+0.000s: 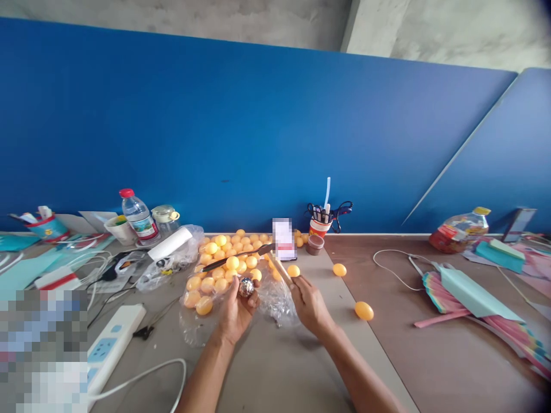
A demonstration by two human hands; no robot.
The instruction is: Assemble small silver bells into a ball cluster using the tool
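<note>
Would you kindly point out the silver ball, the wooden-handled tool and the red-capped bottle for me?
Silver ball (pixel 247 287): head view, middle of its shiny surface.
Wooden-handled tool (pixel 283 271): head view, on its pale handle.
Red-capped bottle (pixel 143 225): head view, on its labelled side.

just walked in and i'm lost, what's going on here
A person's left grip holds a shiny silver ball, while the right grip holds a wooden handle that slants away. Many orange balls lie bunched with clear plastic, mostly beyond the left one. Two loose balls lie off to the right.
</note>
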